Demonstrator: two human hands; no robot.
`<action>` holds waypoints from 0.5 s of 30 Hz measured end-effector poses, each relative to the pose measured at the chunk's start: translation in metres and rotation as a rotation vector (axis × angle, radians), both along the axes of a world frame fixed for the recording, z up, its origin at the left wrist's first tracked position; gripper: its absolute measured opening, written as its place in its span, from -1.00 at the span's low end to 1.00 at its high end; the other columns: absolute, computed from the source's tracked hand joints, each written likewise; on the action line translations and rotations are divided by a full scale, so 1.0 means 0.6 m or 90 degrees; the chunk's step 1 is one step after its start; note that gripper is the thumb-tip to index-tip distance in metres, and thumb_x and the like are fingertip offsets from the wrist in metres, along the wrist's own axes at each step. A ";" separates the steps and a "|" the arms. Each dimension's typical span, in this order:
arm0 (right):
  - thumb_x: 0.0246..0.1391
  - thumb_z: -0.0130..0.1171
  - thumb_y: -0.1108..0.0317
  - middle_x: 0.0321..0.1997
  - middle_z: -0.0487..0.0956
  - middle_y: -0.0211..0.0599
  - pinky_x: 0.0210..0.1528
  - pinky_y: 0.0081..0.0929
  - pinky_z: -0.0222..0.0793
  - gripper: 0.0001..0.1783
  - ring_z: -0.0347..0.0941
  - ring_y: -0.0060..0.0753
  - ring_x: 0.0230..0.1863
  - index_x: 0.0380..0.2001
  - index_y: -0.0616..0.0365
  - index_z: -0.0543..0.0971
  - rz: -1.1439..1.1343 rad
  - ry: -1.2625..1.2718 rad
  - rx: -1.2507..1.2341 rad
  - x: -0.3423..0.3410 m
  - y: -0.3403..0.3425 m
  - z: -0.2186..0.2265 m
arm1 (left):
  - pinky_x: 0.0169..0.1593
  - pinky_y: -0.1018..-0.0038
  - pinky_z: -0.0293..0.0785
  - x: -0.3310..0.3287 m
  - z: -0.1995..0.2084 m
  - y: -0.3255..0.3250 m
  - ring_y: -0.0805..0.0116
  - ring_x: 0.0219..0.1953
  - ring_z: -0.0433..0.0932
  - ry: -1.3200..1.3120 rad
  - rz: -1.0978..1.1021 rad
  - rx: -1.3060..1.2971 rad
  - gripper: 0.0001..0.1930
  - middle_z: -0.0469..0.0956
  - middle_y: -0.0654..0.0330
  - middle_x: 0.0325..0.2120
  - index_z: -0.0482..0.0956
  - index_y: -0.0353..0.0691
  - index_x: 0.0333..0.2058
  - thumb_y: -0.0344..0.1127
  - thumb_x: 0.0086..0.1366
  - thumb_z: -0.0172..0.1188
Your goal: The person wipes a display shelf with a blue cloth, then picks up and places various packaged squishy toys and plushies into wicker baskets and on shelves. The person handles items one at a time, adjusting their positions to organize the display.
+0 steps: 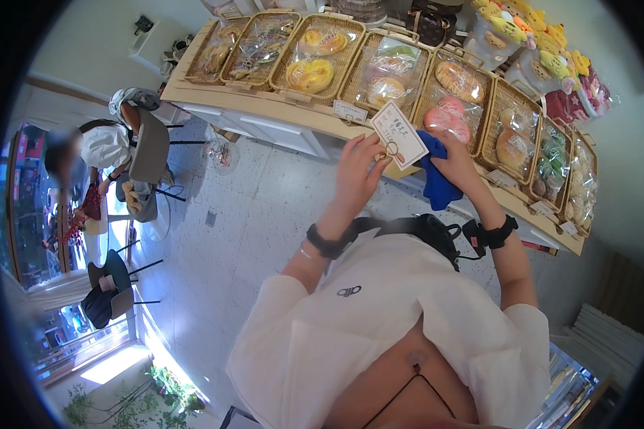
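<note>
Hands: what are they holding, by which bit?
Left hand: white rectangular card, by the gold ring at its edge. Right hand: bunched blue cloth, by its upper part.

Ahead, a long counter [215, 94] running from left to right, with eight baskets [503, 93] in a row on top and packaged food [310, 75] inside them. Behind the right half of the row, plush toys [551, 63]. Before the middle baskets, a card [402, 132] in the left hand [360, 171]; just to its right, a cloth [438, 187] in the right hand [456, 164]. Well off to the left, a person [106, 151] seated on a chair [150, 150] beside a window [32, 207]; at lower left, a second chair [124, 304], then plants [170, 390].
</note>
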State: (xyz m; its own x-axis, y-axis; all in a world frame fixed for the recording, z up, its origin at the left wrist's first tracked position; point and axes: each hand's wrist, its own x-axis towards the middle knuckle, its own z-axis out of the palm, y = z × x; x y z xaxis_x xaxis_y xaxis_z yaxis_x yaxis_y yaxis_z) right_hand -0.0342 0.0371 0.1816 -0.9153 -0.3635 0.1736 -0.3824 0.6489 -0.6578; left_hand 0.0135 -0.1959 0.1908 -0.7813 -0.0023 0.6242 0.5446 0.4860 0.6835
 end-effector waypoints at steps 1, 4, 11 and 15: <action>-0.18 0.16 0.47 -0.21 0.45 -0.12 -0.11 -0.27 0.38 -0.48 0.45 -0.02 -0.16 -0.03 -0.01 0.51 -0.034 0.011 0.045 0.008 0.022 -0.002 | 0.10 0.21 0.27 0.003 -0.007 0.004 0.03 -0.09 0.45 -0.020 -0.027 0.033 -0.78 0.54 0.13 -0.18 0.50 -0.22 -0.27 -0.46 0.06 0.25; -0.18 0.16 0.45 -0.17 0.45 -0.14 -0.11 -0.26 0.38 -0.49 0.45 -0.02 -0.15 -0.03 0.01 0.51 -0.112 -0.079 0.059 0.025 0.096 -0.012 | 0.06 0.27 0.29 0.006 -0.018 0.009 0.10 -0.09 0.45 -0.027 0.023 0.017 -0.81 0.57 0.14 -0.26 0.54 -0.24 -0.32 -0.45 0.04 0.28; -0.24 0.19 0.48 -0.16 0.43 -0.15 -0.10 -0.23 0.38 -0.41 0.43 0.00 -0.14 0.01 0.02 0.47 -0.287 -0.175 0.109 0.138 0.209 -0.099 | -0.06 0.53 0.38 0.017 -0.175 0.111 0.46 -0.27 0.56 -0.385 -0.067 0.291 -0.81 0.63 0.11 -0.33 0.50 -0.33 -0.22 -0.49 0.18 0.22; -0.27 0.20 0.53 -0.10 0.41 -0.20 -0.14 -0.23 0.39 -0.35 0.43 0.00 -0.15 0.04 0.03 0.43 -0.338 -0.221 0.114 0.207 0.213 -0.127 | -0.14 0.58 0.41 0.027 -0.190 0.150 0.54 -0.29 0.54 -0.418 -0.061 0.242 -0.86 0.63 0.11 -0.36 0.47 -0.35 -0.24 -0.51 0.21 0.17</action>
